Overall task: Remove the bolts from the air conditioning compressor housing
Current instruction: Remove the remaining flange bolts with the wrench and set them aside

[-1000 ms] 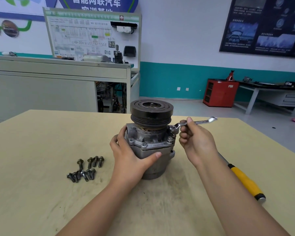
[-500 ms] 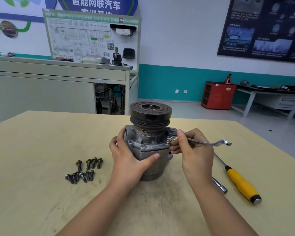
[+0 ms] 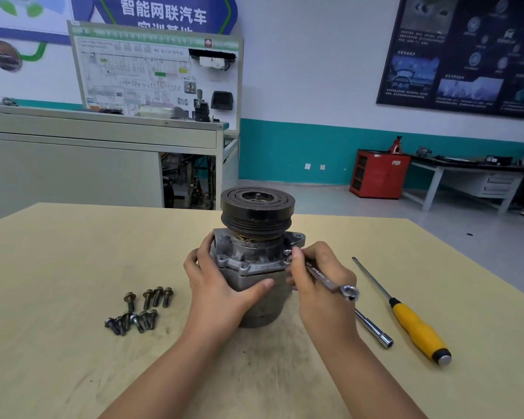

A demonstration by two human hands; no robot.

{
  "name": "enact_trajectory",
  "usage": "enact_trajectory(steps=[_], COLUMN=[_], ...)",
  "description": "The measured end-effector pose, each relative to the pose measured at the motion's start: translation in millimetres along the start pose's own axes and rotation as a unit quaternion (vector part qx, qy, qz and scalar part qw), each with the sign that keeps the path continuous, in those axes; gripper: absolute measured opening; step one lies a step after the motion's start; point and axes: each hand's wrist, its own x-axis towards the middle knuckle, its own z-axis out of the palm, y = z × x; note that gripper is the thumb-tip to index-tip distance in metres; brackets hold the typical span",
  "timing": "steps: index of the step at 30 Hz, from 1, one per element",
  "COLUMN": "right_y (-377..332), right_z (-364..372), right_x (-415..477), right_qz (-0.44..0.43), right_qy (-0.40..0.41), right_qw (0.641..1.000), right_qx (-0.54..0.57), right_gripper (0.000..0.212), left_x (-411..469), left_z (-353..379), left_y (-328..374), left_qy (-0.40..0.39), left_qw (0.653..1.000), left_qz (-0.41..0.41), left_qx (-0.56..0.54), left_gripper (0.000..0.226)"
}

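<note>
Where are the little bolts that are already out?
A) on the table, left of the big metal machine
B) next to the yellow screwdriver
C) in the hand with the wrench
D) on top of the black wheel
A: the loose bolts lie in a cluster on the table, left of the compressor that the left hand grips. The right hand holds only the wrench.

Bolts (image 3: 137,322) left, screwdriver (image 3: 415,328) right
</note>
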Motion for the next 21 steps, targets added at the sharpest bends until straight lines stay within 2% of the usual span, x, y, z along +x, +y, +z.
enact_trajectory(steps=[5, 10, 12, 14, 17, 21], right_y=[-1.4, 4.8, 10.1, 15.2, 22.4, 28.5], right_z=[-5.0, -10.1, -8.2, -4.9, -0.1, 0.2], right_x=[13.1, 30.1, 38.8, 45.8, 52.6, 61.2], right_qz=[0.164, 0.310, 0.361, 0.390, 0.404, 0.395], right_qy=[-0.006, -0.026, -0.037, -0.054, -0.072, -0.081], right_qw=[0.978, 0.909, 0.889, 0.886, 0.892, 0.891], right_qx=[0.131, 0.277, 0.280, 0.246, 0.191, 0.209], right_gripper=[0.026, 0.026, 0.028, 0.031, 0.034, 0.026], left_x=[-0.1, -1.3, -1.7, -1.5, -1.6, -1.6], left_z=[0.8, -0.4, -0.5, -0.9, -1.3, -1.2], left_y=[-0.5, 0.6, 1.2, 2.2, 2.0, 2.4], left_qy=[0.005, 0.001, -0.002, -0.003, -0.008, -0.009], left_qw=[1.000, 1.000, 1.000, 1.000, 1.000, 1.000], left_qz=[0.005, 0.007, 0.005, 0.002, 0.001, 0.004], left_qx=[0.006, 0.004, 0.003, 0.001, 0.000, -0.001], left_gripper=[0.117, 0.116, 0.116, 0.116, 0.116, 0.116])
